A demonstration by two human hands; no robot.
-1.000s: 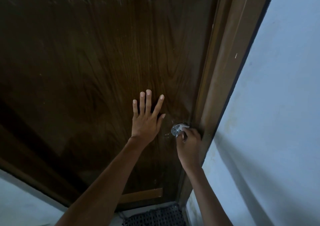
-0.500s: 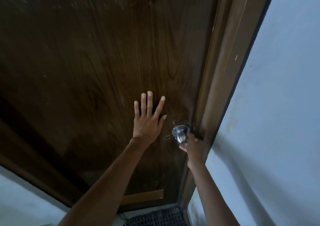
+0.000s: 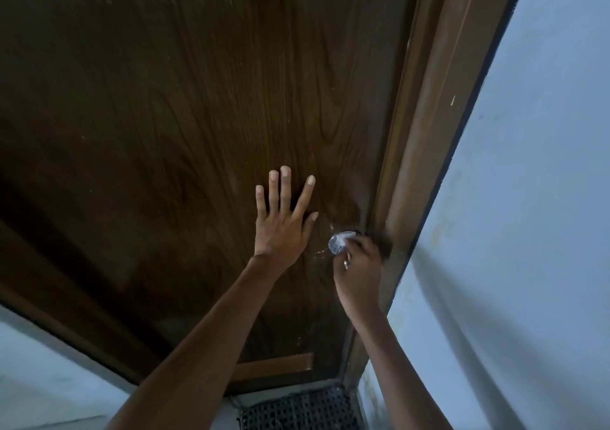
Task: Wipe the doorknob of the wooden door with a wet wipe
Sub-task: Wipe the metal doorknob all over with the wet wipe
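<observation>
Item 1, nearest: two bare forearms rising from the lower edge of the view, the left from bottom centre, the right from bottom right.

Item 2: mat [image 3: 298, 408], dark and perforated, on the floor at the foot of the door, between the forearms.

Item 3: right hand [image 3: 358, 273], curled at the knob [image 3: 336, 245]. Fingers bent round and closed over the knob's right side, thumb toward the left. A ring [image 3: 346, 263] shows on one finger. A bit of white, the wipe [image 3: 347, 238], peeks out between the fingertips and the metal (most of it is hidden under the hand). Only the left part of the shiny round knob is visible.

Item 4: left hand [image 3: 280, 228], palm flat on the door [image 3: 185, 126], fingers straight and spread, pointing up, thumb out toward the knob. It holds nothing. It lies just left of the knob, not touching it.

Item 5: door, dark brown wood grain, shut against the frame [image 3: 425, 139]. Knob sits at its right edge, just beside the frame. A lighter wooden strip [image 3: 275, 365] runs across near the bottom.

Item 6: frame, lighter brown, slanting up to the right.

Item 7, farthest: wall [image 3: 528, 198], pale blue-white, right of the frame, shadowed in its lower part.
</observation>
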